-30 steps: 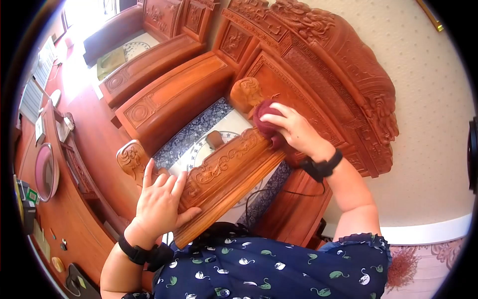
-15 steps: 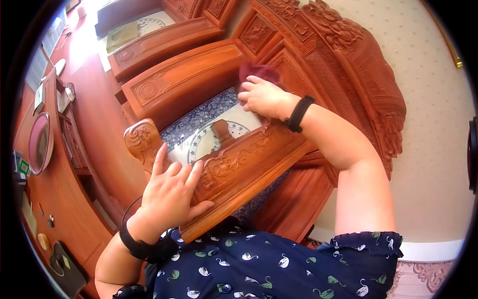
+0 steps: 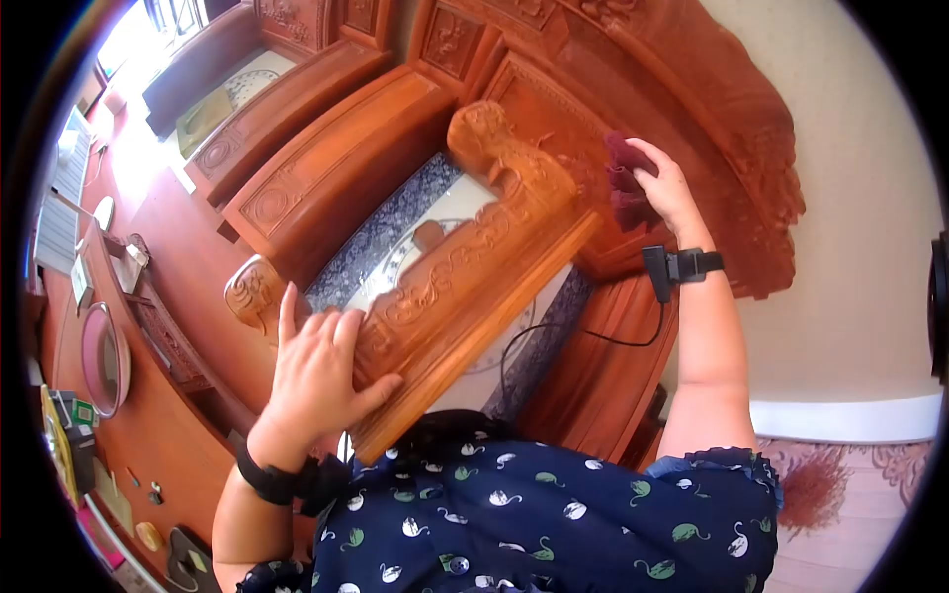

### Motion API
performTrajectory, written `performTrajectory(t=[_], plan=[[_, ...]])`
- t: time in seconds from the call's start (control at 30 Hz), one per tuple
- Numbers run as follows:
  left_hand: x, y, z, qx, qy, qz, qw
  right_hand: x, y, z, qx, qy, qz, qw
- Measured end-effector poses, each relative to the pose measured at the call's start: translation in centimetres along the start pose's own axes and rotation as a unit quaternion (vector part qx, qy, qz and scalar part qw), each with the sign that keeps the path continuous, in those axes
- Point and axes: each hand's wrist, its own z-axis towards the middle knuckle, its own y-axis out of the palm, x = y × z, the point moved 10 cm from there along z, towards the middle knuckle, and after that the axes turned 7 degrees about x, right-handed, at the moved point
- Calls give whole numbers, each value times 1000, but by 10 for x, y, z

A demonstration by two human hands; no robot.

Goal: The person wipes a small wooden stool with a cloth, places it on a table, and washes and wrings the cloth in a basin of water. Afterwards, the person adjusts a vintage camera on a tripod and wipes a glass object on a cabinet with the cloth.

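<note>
Two hands [image 3: 314, 371] show — two wristbands [image 3: 700, 265] — one cloth [image 3: 627, 190].

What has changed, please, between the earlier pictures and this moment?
The right hand has carried the maroon cloth off the far end of the carved wooden armrest, rightward across the view, in front of the carved backrest. Nothing was let go: the cloth remains gripped. The left hand still rests on the armrest's near end.

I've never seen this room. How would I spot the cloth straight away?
Start with the big carved wooden seat back against the pale wall. In front of it is the person's raised right hand, with the cloth in its grip. Its dark maroon colour and soft, crumpled folds set it apart from the orange-brown seat back.
</note>
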Motion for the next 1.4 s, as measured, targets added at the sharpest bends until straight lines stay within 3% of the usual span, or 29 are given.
performTrajectory(t=[0.03,0.1,0.13,0.23,0.3,0.37,0.57,0.7,0.77,0.83,0.9,0.97,1.0,1.03,1.13,1.3,1.4], plan=[[1,-3,2,28,9,-12,999,27,7,-15,-14,114,99,989],[-11,11,7,-16,-16,-3,1000,57,32,-45,-9,259,285,923],[-8,5,6,47,13,-6,999,60,48,-53,-17,239,344,908],[-10,11,8,8,23,9,1000,62,112,-69,-63,250,546,797],[-9,15,13,-20,29,24,999,91,127,-74,28,307,549,777],[-9,27,22,-87,-25,58,994,91,127,-76,29,301,558,773],[-2,41,21,-111,-107,28,988,100,111,-101,34,354,509,783],[31,49,6,-82,-27,42,995,112,86,-135,63,348,535,767],[50,52,4,-74,9,43,996,109,64,-153,123,354,539,754],[52,57,3,-100,-13,43,994,113,39,-166,148,317,573,741],[64,58,7,-111,12,38,993,126,14,-190,205,342,594,698],[73,59,8,-121,25,37,992,163,5,-215,241,357,576,695],[82,59,10,-132,39,37,990,146,-1,-224,262,350,558,706],[88,60,12,-141,54,37,988,152,-1,-233,265,349,558,705],[104,58,13,-104,108,15,989,181,27,-263,276,372,640,614],[110,56,12,-120,184,6,976,170,49,-294,309,384,631,600],[82,55,5,-95,164,10,982,163,58,-304,329,376,641,583]])
